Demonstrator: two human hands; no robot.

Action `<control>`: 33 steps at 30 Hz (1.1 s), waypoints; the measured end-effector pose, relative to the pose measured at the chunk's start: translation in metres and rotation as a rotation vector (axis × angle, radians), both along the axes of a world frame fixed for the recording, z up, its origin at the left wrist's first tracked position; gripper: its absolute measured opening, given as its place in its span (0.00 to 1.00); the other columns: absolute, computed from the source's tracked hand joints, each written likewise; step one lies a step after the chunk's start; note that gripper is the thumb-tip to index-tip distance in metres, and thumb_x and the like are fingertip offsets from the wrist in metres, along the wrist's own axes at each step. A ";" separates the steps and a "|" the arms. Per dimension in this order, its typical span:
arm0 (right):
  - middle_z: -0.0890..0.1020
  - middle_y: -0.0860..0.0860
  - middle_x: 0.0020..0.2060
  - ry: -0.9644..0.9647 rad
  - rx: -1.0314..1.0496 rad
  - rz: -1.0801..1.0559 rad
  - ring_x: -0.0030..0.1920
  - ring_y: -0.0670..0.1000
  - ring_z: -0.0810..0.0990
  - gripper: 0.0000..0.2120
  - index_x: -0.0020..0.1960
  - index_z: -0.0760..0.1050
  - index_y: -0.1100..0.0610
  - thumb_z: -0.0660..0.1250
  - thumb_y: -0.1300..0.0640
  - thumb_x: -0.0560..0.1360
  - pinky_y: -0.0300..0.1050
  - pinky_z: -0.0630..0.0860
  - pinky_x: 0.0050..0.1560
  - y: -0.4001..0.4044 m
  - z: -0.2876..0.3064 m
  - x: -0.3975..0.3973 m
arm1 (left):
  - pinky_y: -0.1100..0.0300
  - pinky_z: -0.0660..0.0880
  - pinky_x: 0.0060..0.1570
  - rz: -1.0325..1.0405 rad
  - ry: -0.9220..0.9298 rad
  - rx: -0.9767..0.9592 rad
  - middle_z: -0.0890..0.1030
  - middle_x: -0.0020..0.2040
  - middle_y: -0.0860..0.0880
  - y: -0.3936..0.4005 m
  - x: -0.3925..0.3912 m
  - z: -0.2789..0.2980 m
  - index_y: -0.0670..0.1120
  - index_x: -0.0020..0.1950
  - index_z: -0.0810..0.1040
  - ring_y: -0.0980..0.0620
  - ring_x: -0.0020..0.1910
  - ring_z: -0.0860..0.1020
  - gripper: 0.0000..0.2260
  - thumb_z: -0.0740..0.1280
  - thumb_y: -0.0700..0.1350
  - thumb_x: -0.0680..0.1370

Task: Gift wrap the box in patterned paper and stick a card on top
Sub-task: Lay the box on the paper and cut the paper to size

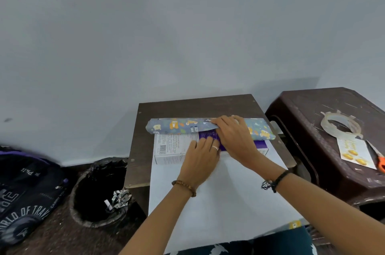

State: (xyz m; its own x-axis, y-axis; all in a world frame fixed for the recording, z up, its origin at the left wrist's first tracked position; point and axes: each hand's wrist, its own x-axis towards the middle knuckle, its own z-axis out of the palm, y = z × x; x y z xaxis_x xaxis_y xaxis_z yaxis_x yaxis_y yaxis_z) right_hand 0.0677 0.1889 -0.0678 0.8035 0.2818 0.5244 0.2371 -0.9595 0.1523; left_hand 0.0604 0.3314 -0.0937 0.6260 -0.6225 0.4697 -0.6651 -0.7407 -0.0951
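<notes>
- box (177,148): lies flat on the small dark table (195,107), on the white underside of the patterned paper (225,192). purple and white printed carton, barcode face up. judged light and fairly stiff; its faces should take palm pressure without caving.
- patterned paper: thin, limp sheet, printed side down, running off the near table edge toward the person. the far end is rolled or folded into a blue printed band (177,126) along the box's far edge. judged easy to crease and tear, and slippery against the carton; best handled at its edges, pulled taut over the box's corners.
- left hand (200,161): laid on top of the box, fingers stretched forward and fairly flat, pressing down. it pins the box; nothing is gripped.
- right hand (231,132): across the rolled band at the box's far edge, fingers extended and close together over the paper, the thumb side toward the box. whether the thumb pinches the paper edge from below cannot be told.
- tape roll (340,124), card (354,150) and orange-handled scissors (380,161): on the dark stool (302,129) to the right, well apart from the box, untouched.
- judgement: wrapping is at an early stage; no tape on the paper is visible.
</notes>
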 end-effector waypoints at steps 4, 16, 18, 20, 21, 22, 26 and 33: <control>0.82 0.55 0.49 0.097 -0.001 0.056 0.46 0.53 0.83 0.31 0.54 0.76 0.61 0.81 0.50 0.56 0.48 0.78 0.46 -0.008 0.006 -0.019 | 0.63 0.74 0.33 -0.177 -0.094 0.049 0.80 0.38 0.51 0.013 -0.017 -0.018 0.47 0.46 0.77 0.53 0.35 0.78 0.05 0.69 0.46 0.71; 0.81 0.48 0.49 0.275 0.039 0.010 0.51 0.50 0.81 0.16 0.52 0.72 0.54 0.72 0.47 0.70 0.51 0.77 0.52 -0.002 -0.010 -0.034 | 0.31 0.73 0.47 0.140 0.176 0.052 0.78 0.54 0.46 0.024 -0.028 -0.042 0.47 0.58 0.76 0.49 0.55 0.76 0.21 0.74 0.42 0.66; 0.81 0.50 0.52 0.321 0.049 -0.022 0.53 0.53 0.81 0.19 0.54 0.73 0.56 0.74 0.50 0.68 0.55 0.76 0.53 -0.004 -0.007 -0.027 | 0.30 0.73 0.46 0.138 0.202 0.063 0.81 0.55 0.46 0.025 -0.029 -0.042 0.47 0.57 0.80 0.49 0.57 0.78 0.24 0.78 0.43 0.61; 0.78 0.52 0.58 0.340 0.037 -0.037 0.59 0.55 0.78 0.19 0.60 0.73 0.57 0.71 0.54 0.71 0.56 0.72 0.58 -0.006 -0.003 -0.022 | 0.29 0.71 0.46 0.116 0.195 0.041 0.81 0.58 0.48 0.025 -0.030 -0.041 0.49 0.57 0.80 0.51 0.58 0.79 0.25 0.79 0.43 0.61; 0.76 0.52 0.61 0.353 0.045 -0.030 0.63 0.54 0.74 0.18 0.63 0.70 0.57 0.67 0.54 0.74 0.56 0.69 0.62 -0.006 -0.003 -0.020 | 0.28 0.71 0.46 0.098 0.173 0.039 0.80 0.59 0.49 0.026 -0.029 -0.043 0.49 0.58 0.80 0.51 0.59 0.79 0.24 0.78 0.43 0.62; 0.74 0.51 0.64 0.375 0.060 -0.023 0.66 0.53 0.71 0.18 0.65 0.68 0.57 0.63 0.54 0.77 0.55 0.65 0.65 -0.007 -0.003 -0.019 | 0.28 0.70 0.47 0.080 0.169 0.035 0.80 0.60 0.50 0.025 -0.028 -0.044 0.50 0.59 0.80 0.52 0.59 0.78 0.23 0.77 0.43 0.64; 0.70 0.48 0.67 0.420 0.120 -0.044 0.69 0.50 0.67 0.18 0.67 0.64 0.53 0.60 0.52 0.78 0.49 0.57 0.69 -0.006 -0.003 -0.017 | 0.45 0.66 0.65 0.099 0.391 -0.294 0.72 0.64 0.54 0.027 -0.025 -0.037 0.49 0.61 0.75 0.56 0.62 0.72 0.12 0.62 0.47 0.78; 0.60 0.48 0.74 0.504 0.187 -0.089 0.75 0.48 0.57 0.22 0.74 0.59 0.52 0.57 0.53 0.80 0.50 0.48 0.73 -0.002 -0.002 -0.019 | 0.53 0.70 0.61 0.656 0.706 -1.618 0.64 0.59 0.44 0.055 0.014 0.006 0.36 0.66 0.65 0.49 0.52 0.69 0.21 0.67 0.38 0.75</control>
State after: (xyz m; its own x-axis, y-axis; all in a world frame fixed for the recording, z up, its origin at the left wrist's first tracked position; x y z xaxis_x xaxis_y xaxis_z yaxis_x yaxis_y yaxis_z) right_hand 0.0490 0.1868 -0.0700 0.9848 0.1400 0.1031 0.1533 -0.9790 -0.1345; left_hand 0.0741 0.3865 -0.0880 0.8641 0.4850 -0.1348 0.1227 0.0567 0.9908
